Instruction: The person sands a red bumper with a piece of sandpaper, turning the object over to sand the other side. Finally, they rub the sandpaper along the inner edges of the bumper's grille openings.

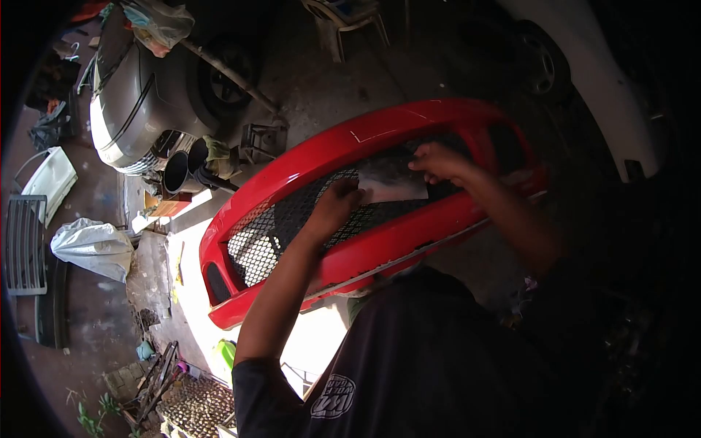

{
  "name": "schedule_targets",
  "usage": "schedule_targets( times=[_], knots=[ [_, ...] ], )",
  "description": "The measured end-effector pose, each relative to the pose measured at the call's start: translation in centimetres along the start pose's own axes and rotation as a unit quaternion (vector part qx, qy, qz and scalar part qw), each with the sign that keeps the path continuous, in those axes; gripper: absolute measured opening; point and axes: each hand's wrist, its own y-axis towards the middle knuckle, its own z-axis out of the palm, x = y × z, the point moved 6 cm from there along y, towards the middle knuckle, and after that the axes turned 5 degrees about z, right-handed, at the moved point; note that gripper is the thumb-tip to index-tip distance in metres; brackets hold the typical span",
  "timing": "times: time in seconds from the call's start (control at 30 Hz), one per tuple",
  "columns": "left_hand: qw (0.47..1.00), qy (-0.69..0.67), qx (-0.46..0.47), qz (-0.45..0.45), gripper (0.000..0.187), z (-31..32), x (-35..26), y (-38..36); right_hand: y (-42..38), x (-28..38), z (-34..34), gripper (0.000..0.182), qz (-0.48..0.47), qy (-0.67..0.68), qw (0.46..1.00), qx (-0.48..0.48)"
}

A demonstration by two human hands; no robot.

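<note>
A red car bumper [292,162] with a dark mesh grille [292,208] lies across the middle of the view, in front of the person's body. Above the grille, my left hand [338,208] grips the left edge of a pale, partly see-through sheet [394,188], thumb against it. On the sheet's other side my right hand [440,163] is raised with its fingers curled together; what it pinches, if anything, is too small to make out. White line marks show on the bumper's upper face. Its lower edge looks chipped.
A silver car front [157,98] is at upper left, with black buckets [177,172] beside it. A white-covered object [93,247] and a grey slatted panel [26,244] lie at left. A plastic chair [337,25] stands at the top; another vehicle [584,73] is at upper right.
</note>
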Motion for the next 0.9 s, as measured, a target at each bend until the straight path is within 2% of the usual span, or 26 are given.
schedule_targets(
  times=[0.9],
  knots=[
    [1.000, 0.007, 0.004, 0.023, 0.057, 0.0, 0.7, 0.8, -1.4, 1.6, -0.3, 0.043, 0.002, 0.018, 1.000, -0.021]
  ],
)
